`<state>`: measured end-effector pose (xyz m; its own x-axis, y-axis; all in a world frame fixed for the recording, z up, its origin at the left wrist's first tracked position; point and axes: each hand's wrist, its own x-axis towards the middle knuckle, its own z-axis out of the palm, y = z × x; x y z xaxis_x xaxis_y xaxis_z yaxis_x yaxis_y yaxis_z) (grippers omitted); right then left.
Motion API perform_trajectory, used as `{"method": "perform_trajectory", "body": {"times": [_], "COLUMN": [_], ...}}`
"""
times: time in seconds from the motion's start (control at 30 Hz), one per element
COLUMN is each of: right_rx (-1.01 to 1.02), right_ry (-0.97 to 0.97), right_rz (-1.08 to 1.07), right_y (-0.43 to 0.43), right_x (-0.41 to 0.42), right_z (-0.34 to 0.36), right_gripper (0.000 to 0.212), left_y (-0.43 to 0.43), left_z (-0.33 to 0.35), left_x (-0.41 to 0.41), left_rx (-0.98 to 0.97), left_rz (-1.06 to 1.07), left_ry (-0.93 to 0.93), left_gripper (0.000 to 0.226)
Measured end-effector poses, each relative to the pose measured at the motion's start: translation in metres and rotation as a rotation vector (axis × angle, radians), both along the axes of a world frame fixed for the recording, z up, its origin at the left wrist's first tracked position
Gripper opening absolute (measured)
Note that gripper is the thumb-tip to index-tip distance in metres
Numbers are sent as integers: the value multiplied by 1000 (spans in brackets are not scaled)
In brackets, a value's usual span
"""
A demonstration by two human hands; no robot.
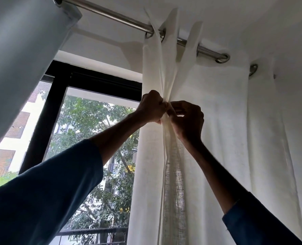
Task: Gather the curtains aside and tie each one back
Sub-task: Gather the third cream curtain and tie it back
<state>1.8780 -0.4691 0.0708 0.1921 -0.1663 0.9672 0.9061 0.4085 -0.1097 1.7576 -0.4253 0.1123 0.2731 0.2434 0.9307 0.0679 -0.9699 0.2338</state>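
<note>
Your left hand point(152, 107) fisted around gathered fold of white curtain point(217, 121); your right hand point(187, 119) pinches same fold just beside it, below metal rod point(114, 15).

The cream curtain point(217, 121) hangs by metal eyelets from a steel rod point(118, 17) at the right of a black-framed window point(58, 96). Both hands are raised at its leading edge. The left hand point(151, 108) grips a gathered fold; the right hand point(187, 119) pinches the fabric just beside it, fingertips touching. A grey curtain point(21, 55) hangs at upper left. Both sleeves point(46, 197) are blue
</note>
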Motion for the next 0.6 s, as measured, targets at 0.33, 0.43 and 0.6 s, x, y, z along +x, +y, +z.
{"method": "perform_trajectory", "body": {"times": [0.33,0.43,0.6], "right_rx": [-151,-217,-4], "right_ry": [-188,-216,110], "right_rz": [-83,-75,-367], "right_y": [-10,-18,-34], "right_x": [6,19,81], "right_z": [-4,-3,1], "right_gripper": [13,9,45], "left_y": [-10,-6,1], "left_z": [2,4,7], "left_x": [13,16,15], "left_rx": [-178,-181,-78], "left_rz": [-80,-22,49], "left_ry": [-108,-134,-96], "left_gripper": [34,25,29]}}
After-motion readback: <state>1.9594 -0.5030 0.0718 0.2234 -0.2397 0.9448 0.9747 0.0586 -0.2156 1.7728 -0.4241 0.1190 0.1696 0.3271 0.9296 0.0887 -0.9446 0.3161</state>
